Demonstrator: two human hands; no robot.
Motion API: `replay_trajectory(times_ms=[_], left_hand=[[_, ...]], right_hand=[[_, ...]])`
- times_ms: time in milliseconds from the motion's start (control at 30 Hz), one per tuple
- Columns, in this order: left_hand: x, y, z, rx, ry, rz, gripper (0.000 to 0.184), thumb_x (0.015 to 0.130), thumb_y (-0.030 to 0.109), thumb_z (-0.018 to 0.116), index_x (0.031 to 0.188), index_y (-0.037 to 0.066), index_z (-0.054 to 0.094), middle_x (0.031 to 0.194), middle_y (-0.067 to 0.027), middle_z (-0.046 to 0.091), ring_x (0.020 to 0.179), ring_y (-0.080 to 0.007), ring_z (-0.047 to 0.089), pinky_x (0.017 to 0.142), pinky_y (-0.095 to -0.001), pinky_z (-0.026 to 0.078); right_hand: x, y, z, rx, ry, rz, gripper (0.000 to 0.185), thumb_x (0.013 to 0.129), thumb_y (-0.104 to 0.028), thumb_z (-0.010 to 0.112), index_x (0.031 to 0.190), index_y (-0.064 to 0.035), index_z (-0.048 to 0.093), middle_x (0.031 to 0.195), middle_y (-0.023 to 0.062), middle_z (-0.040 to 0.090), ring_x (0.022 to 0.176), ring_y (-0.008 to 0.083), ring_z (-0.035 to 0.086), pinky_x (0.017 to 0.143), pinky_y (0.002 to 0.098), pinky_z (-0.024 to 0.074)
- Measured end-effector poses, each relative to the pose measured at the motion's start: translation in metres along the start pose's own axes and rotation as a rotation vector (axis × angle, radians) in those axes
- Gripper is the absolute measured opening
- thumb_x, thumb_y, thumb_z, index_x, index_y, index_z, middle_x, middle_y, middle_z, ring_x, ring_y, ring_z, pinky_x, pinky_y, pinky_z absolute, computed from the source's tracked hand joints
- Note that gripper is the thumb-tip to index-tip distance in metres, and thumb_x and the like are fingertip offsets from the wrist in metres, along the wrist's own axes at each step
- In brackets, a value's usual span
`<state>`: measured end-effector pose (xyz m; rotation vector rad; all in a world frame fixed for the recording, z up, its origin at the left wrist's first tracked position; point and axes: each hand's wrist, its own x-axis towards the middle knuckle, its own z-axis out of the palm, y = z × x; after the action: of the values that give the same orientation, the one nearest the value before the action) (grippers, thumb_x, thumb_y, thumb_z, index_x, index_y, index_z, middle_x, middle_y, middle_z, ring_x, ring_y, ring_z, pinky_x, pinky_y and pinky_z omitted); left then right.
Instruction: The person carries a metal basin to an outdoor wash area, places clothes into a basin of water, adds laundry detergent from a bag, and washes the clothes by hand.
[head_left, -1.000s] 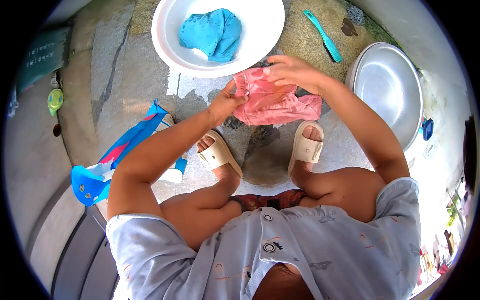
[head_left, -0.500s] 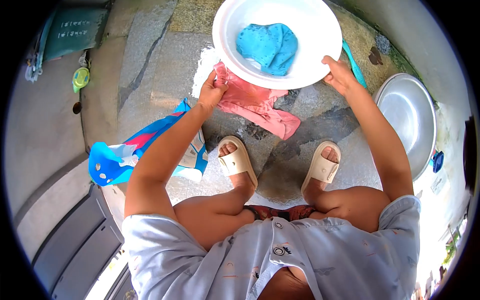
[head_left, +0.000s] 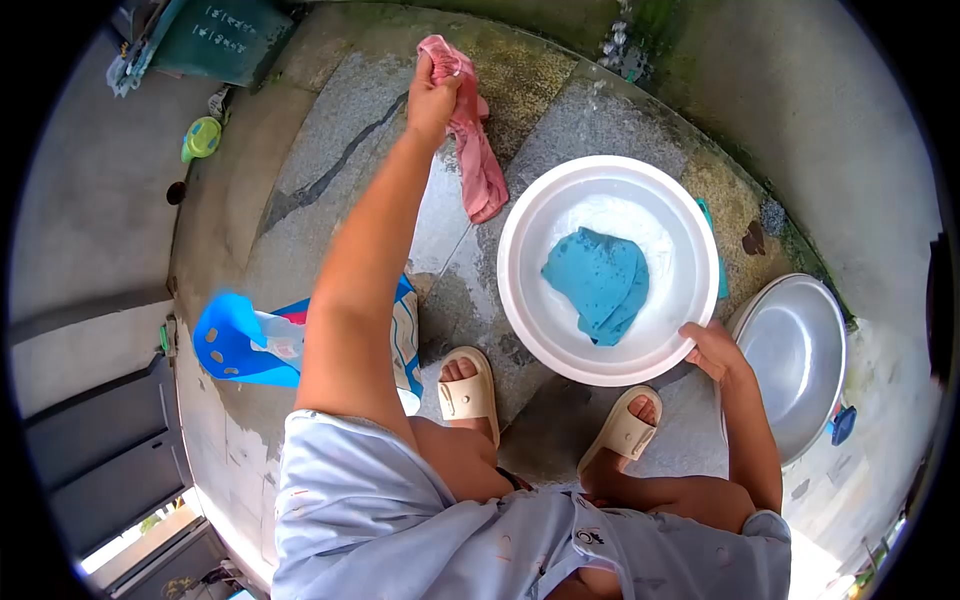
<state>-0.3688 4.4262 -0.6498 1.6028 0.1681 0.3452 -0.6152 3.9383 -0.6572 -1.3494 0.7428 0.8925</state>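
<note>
Hanging from the left hand (head_left: 432,106), it's the pink cloth (head_left: 479,170), out over the stone paving (head_left: 570,140), fingers clenched round its gathered top! Across now: the right hand (head_left: 714,350) pinches the rim of the white basin (head_left: 511,275), blue cloth (head_left: 600,280) crumpled inside, metal basin (head_left: 792,370) just to its right.

Two rows of white characters (head_left: 231,16) on a dark green panel (head_left: 215,55), too small to read
</note>
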Motion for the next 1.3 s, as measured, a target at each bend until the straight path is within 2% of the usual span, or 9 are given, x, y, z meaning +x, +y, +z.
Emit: replay_trajectory(times_ms=[167, 267, 300, 400, 500, 633, 933, 1133, 1300], left_hand=[[0.017, 0.028, 0.084, -0.03, -0.097, 0.069, 0.063, 0.084, 0.004, 0.063, 0.143, 0.016, 0.046, 0.1, -0.0027, 0.065, 0.082, -0.0107, 0.057, 0.071, -0.0267, 0.049], [0.01, -0.006, 0.123, 0.42, -0.404, 0.413, 0.069, 0.084, 0.014, 0.063, 0.148, 0.017, 0.039, 0.117, -0.0179, 0.065, 0.111, -0.0308, 0.063, 0.093, -0.0358, 0.049], [-0.011, -0.005, 0.131, 0.51, -0.588, 0.367, 0.069, 0.083, 0.014, 0.063, 0.148, 0.019, 0.04, 0.134, -0.021, 0.054, 0.127, -0.0377, 0.051, 0.105, -0.0384, 0.043], [-0.053, -0.05, 0.148, 0.853, -1.015, 0.314, 0.068, 0.08, 0.007, 0.063, 0.145, 0.019, 0.045, 0.15, -0.0153, 0.039, 0.13, -0.0352, 0.049, 0.107, -0.0408, 0.042], [-0.088, -0.085, 0.147, 1.12, -1.137, 0.298, 0.07, 0.077, 0.003, 0.061, 0.143, 0.02, 0.047, 0.15, -0.0129, 0.04, 0.129, -0.033, 0.05, 0.108, -0.0398, 0.042], [-0.093, -0.075, 0.132, 1.133, -1.121, 0.315, 0.069, 0.077, 0.002, 0.059, 0.143, 0.018, 0.048, 0.149, -0.0109, 0.042, 0.129, -0.0318, 0.05, 0.108, -0.039, 0.042], [-0.09, -0.078, 0.099, 1.324, -0.984, 0.309, 0.063, 0.079, 0.006, 0.062, 0.138, 0.027, 0.054, 0.153, -0.0108, 0.036, 0.139, -0.0307, 0.039, 0.115, -0.0466, 0.03], [-0.08, -0.061, 0.102, 1.476, -0.912, 0.286, 0.065, 0.081, 0.007, 0.061, 0.14, 0.032, 0.051, 0.158, -0.0185, 0.021, 0.142, -0.0345, 0.033, 0.115, -0.046, 0.029], [-0.071, -0.063, 0.092, 1.546, -0.856, 0.29, 0.062, 0.082, 0.009, 0.061, 0.138, 0.034, 0.052, 0.16, -0.019, 0.018, 0.145, -0.0338, 0.028, 0.115, -0.0471, 0.027]], right_hand=[[-0.003, 0.045, 0.009, -0.319, -0.13, 0.137, 0.041, 0.084, -0.015, 0.062, 0.123, -0.0047, 0.063, 0.109, 0.0071, 0.069, 0.093, 0.0167, 0.066, 0.078, 0.0303, 0.0531], [-0.001, 0.066, 0.015, -0.419, -0.176, 0.164, 0.039, 0.084, -0.018, 0.063, 0.12, -0.0051, 0.064, 0.106, 0.006, 0.07, 0.093, 0.0165, 0.065, 0.075, 0.0308, 0.0515], [-0.01, 0.062, 0.025, -0.429, -0.179, 0.168, 0.039, 0.084, -0.018, 0.063, 0.12, -0.0052, 0.065, 0.106, 0.0059, 0.07, 0.093, 0.0166, 0.065, 0.075, 0.031, 0.0512], [-0.012, 0.063, 0.031, -0.448, -0.19, 0.181, 0.038, 0.085, -0.02, 0.064, 0.12, -0.0056, 0.065, 0.105, 0.0058, 0.07, 0.095, 0.0168, 0.065, 0.075, 0.0318, 0.0507], [-0.011, 0.064, 0.028, -0.409, -0.212, 0.189, 0.038, 0.086, -0.022, 0.066, 0.12, -0.0061, 0.065, 0.108, 0.0062, 0.07, 0.098, 0.0169, 0.064, 0.076, 0.0328, 0.0506], [-0.006, 0.047, 0.016, -0.334, -0.312, 0.18, 0.045, 0.089, -0.019, 0.067, 0.129, -0.0015, 0.057, 0.11, 0.0098, 0.068, 0.093, 0.0163, 0.064, 0.077, 0.0299, 0.0529], [0.07, -0.079, 0.004, -0.656, -0.048, -0.518, 0.041, 0.089, -0.012, 0.061, 0.128, 0.0013, 0.058, 0.107, 0.0099, 0.067, 0.094, 0.0145, 0.063, 0.08, 0.0271, 0.0514], [0.16, -0.176, 0.09, -1.362, 0.207, -0.868, 0.046, 0.084, -0.007, 0.059, 0.127, -0.0215, 0.064, 0.13, 0.0165, 0.058, 0.119, 0.0336, 0.056, 0.1, 0.0401, 0.0465], [0.211, -0.176, 0.134, -1.446, 0.418, -0.721, 0.052, 0.084, -0.005, 0.058, 0.128, -0.0313, 0.06, 0.144, 0.0106, 0.043, 0.127, 0.0314, 0.05, 0.104, 0.0407, 0.0451]])
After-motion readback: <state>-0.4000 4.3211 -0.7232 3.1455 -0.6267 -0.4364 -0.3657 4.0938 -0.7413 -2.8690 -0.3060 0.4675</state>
